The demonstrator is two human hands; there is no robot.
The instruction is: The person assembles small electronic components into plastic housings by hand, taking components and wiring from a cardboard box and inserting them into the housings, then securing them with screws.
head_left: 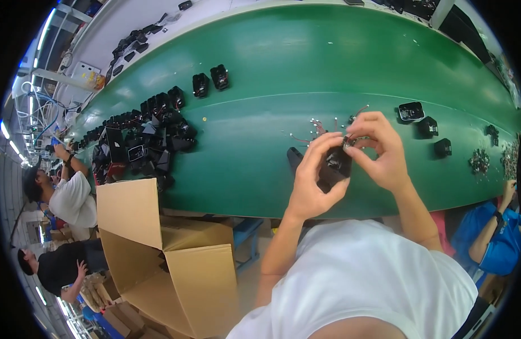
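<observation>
Cardboard carton, brown and open-flapped, stood at the near left edge of the long green bench, seemingly kept within reach of the supply above it. Just beyond the carton lay a heap of small black plastic housings, some with red wires showing, with two more black units set apart farther up the bench. Centre: a loose scatter of thin red-and-white wired parts lay directly behind the hands, close enough to pick from. Left hand cupped a small black boxy component from below and behind, its grip closed around the body, probably to steady it. Right hand pinched at the component's top edge with thumb and forefinger nearly closed, apparently on a small metallic fitting; exact contact unclear. Component was held above the bench's near half, dark, glossy, mostly hidden by fingers. Rightward: three separate black housings, then a pile of small dark metal fasteners.
</observation>
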